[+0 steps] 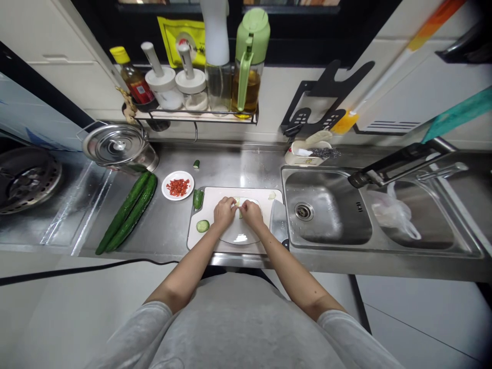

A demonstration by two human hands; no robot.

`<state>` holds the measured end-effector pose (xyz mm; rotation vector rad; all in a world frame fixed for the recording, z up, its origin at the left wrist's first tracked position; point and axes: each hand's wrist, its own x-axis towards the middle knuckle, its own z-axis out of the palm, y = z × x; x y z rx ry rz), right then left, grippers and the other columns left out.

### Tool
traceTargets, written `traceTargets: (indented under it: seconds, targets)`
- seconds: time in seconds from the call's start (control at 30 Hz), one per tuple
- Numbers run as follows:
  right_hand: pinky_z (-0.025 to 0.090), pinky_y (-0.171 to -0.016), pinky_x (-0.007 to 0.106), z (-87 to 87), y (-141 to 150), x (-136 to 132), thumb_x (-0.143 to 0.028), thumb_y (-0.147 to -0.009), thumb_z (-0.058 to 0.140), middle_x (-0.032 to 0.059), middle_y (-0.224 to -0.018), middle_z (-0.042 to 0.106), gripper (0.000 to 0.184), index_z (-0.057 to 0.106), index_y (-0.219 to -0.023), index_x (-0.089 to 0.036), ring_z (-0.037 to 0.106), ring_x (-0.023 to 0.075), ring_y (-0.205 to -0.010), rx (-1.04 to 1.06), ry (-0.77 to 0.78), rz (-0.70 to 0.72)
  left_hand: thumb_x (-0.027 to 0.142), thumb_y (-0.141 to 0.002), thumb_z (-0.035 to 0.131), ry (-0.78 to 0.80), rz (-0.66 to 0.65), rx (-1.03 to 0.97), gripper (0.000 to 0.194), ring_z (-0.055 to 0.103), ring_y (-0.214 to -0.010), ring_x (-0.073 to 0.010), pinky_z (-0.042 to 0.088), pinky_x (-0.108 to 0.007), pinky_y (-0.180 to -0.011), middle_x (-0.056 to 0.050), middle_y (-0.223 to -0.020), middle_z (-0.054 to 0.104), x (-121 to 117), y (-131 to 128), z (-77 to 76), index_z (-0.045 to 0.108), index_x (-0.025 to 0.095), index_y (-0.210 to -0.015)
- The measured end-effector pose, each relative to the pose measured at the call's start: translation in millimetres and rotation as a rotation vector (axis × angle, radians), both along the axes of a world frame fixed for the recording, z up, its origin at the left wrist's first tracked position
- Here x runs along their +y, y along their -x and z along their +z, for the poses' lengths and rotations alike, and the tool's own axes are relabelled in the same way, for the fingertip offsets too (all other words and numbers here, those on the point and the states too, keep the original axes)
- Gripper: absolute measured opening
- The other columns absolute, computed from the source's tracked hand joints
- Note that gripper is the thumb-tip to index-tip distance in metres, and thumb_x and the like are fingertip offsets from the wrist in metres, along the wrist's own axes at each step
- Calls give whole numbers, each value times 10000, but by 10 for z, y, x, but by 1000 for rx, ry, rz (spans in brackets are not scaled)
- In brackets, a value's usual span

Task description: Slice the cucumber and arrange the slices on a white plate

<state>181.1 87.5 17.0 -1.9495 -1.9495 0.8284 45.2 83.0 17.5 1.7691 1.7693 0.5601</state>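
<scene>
My left hand point(225, 211) and my right hand point(251, 212) meet over a white plate point(240, 237). Between their pinched fingertips is a thin pale-green piece, which looks like a cucumber slice point(238, 202); its exact shape is too small to make out. Under the plate lies a pale cutting board point(215, 196). On the board's left side are a cut cucumber piece point(202, 226) and a cucumber chunk point(198, 199) at its edge. A cleaver point(278, 219) rests at the right, its blade flat on the board.
Two whole cucumbers point(130, 212) and a small plate of chopped red pieces point(178, 185) lie to the left, before a lidded steel pot point(120, 146). A double sink point(326, 205) is on the right. Above, a rack point(200, 117) carries bottles and jars.
</scene>
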Motion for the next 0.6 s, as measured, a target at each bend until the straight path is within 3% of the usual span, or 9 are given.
traceTargets:
  seconds: [0.6]
  targets:
    - [296, -599, 229, 28, -13, -77, -256, -862, 496, 26, -779, 620, 114, 577, -875, -176, 505, 140, -675, 9, 29, -40, 275, -863, 539, 35, -42, 138, 115, 533, -978, -198, 403, -298, -797, -49, -990, 585, -3, 0, 13, 630, 236, -921]
